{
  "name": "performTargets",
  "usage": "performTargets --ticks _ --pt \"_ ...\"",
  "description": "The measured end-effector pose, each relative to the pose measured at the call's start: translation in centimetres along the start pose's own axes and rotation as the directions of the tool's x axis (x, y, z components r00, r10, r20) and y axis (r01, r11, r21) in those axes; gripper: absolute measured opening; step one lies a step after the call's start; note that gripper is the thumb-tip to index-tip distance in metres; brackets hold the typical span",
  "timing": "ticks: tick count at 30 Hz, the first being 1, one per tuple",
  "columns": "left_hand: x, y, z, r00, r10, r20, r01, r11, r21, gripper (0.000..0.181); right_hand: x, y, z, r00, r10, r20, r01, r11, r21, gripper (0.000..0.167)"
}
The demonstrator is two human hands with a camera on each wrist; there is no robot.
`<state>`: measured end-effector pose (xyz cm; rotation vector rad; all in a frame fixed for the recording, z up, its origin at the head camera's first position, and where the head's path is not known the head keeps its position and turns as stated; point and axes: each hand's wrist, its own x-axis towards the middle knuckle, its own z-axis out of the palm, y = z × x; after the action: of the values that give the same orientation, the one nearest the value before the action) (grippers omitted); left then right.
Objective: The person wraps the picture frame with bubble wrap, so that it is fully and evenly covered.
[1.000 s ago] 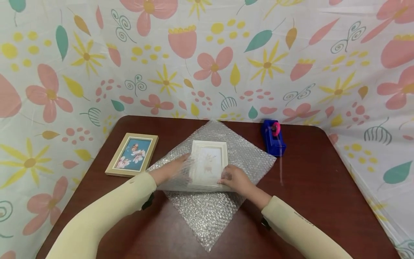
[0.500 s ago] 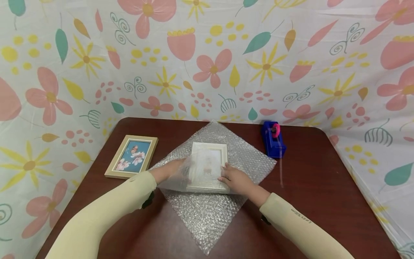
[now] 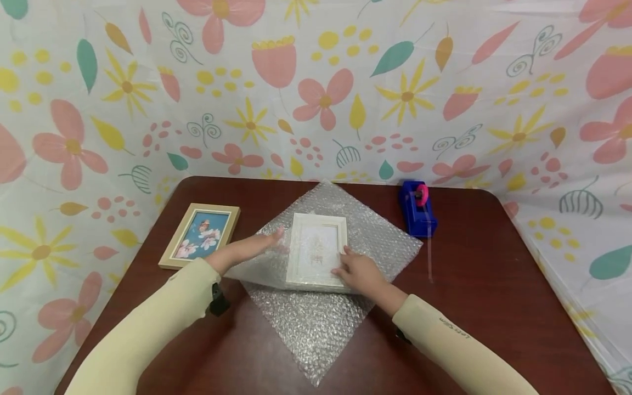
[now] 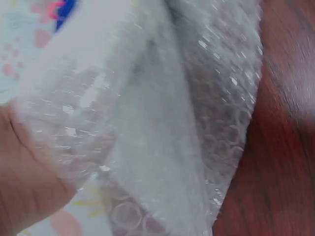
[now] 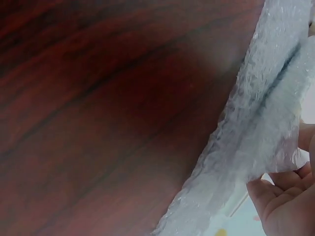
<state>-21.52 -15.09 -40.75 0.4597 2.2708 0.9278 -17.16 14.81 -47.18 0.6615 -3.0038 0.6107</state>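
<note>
Frame (image 3: pixel 317 247), white — face up, long axis front-to-back

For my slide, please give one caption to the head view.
Right hand holds folded bubble wrap over a white frame, left hand alongside, a gold-toned frame and blue tape dispenser nearby.

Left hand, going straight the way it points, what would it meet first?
Past the clear bubble wrap close to the left hand, probably the white rectangular picture frame, left edge first; depth is unclear.

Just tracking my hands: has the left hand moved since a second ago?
Yes: the left hand has shifted left, closer to the unmoved gold picture frame.
</note>
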Motion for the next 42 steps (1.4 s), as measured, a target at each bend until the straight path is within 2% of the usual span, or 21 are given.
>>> performTargets --ticks 2,3,5,7,11,15,18,19,20,22,23,25,26,28,30,31,33,35,38,40,42 --pt "-0.7 0.1 0.1 0.997 0.049 -0.062 -0.044 0.995 0.086 0.049 0.0 0.0 0.0 1.000 0.002 -0.001 -0.002 1.000 -0.013 0.037" --pt "-1.0 0.1 0.2 0.991 0.081 -0.106 -0.065 0.988 0.140 0.038 0.1 0.0 -0.1 1.000 0.006 0.000 -0.006 1.000 -0.016 0.038" --pt "-1.2 0.0 0.6 0.973 0.121 -0.196 -0.072 0.968 0.241 0.019 0.1 -0.1 -0.1 1.000 0.018 0.003 -0.018 1.000 -0.023 0.038" --pt "-1.2 -0.2 1.3 0.954 0.114 -0.277 -0.029 0.956 0.292 0.014 0.1 -0.1 -0.1 0.999 0.033 0.003 -0.032 0.999 -0.020 0.040" --pt "-0.6 -0.9 3.1 0.925 0.068 -0.374 0.082 0.925 0.371 0.010 0.0 -0.2 0.0 0.999 0.043 -0.002 -0.043 0.999 -0.008 0.041" --pt "0.2 -1.4 4.4 0.912 0.027 -0.410 0.157 0.900 0.407 0.012 0.2 -0.3 0.1 0.999 0.032 -0.009 -0.032 0.999 0.001 0.040" --pt "0.5 -1.4 5.0 0.903 -0.017 -0.430 0.202 0.899 0.389 0.031 0.3 -0.4 0.1 1.000 0.014 -0.020 -0.014 1.000 -0.002 0.038" --pt "0.6 -1.4 5.2 0.895 -0.019 -0.445 0.215 0.894 0.393 0.039 0.3 -0.4 0.1 1.000 0.011 -0.020 -0.011 1.000 -0.002 0.038" --pt "0.6 -1.3 5.5 0.884 0.009 -0.467 0.212 0.884 0.418 0.046 0.3 -0.4 0.1 1.000 0.007 -0.024 -0.007 1.000 -0.001 0.037" --pt "0.5 -0.9 6.4 0.859 0.100 -0.501 0.190 0.848 0.494 0.060 0.2 -0.4 0.1 1.000 0.008 -0.027 -0.008 1.000 -0.002 0.037" --pt "0.5 -0.7 6.9 0.847 0.161 -0.507 0.172 0.819 0.547 0.059 0.1 -0.4 0.1 1.000 0.013 -0.026 -0.013 1.000 0.001 0.038" --pt "0.3 -0.1 8.2 0.831 0.289 -0.475 0.123 0.737 0.664 0.061 0.0 -0.4 0.1 0.999 0.018 -0.027 -0.018 1.000 0.003 0.038" --pt "0.3 0.2 8.8 0.830 0.344 -0.439 0.090 0.693 0.715 0.058 -0.1 -0.4 0.1 0.999 0.018 -0.032 -0.018 1.000 0.003 0.038" --pt "0.2 0.8 10.0 0.857 0.383 -0.344 0.020 0.644 0.765 0.052 -0.2 -0.4 0.1 0.999 0.016 -0.039 -0.016 1.000 0.000 0.038" --pt "0.2 1.1 11.1 0.892 0.368 -0.262 -0.032 0.630 0.776 0.052 -0.2 -0.4 0.2 0.999 0.011 -0.050 -0.011 1.000 -0.004 0.037" --pt "0.3 1.2 11.5 0.907 0.349 -0.236 -0.042 0.633 0.773 0.052 -0.2 -0.5 0.2 0.999 0.010 -0.053 -0.010 1.000 -0.005 0.037" --pt "0.6 1.2 12.0 0.934 0.289 -0.210 -0.040 0.667 0.744 0.055 -0.1 -0.5 0.2 0.998 0.009 -0.056 -0.010 1.000 -0.007 0.036" --pt "0.8 1.2 12.2 0.950 0.236 -0.205 -0.021 0.703 0.711 0.057 -0.1 -0.6 0.1 0.999 0.012 -0.051 -0.013 1.000 -0.012 0.036" --pt "1.1 1.3 12.2 0.956 0.192 -0.222 -0.004 0.765 0.644 0.056 0.0 -0.7 0.1 0.999 0.017 -0.039 -0.018 1.000 -0.025 0.036" --pt "1.3 1.4 12.3 0.952 0.191 -0.238 -0.002 0.783 0.622 0.054 0.0 -0.7 0.1 0.999 0.026 -0.033 -0.027 0.999 -0.032 0.037" --pt "1.4 1.7 12.4 0.946 0.197 -0.258 0.003 0.790 0.614 0.053 -0.1 -0.7 0.1 0.999 0.031 -0.029 -0.032 0.999 -0.035 0.038"
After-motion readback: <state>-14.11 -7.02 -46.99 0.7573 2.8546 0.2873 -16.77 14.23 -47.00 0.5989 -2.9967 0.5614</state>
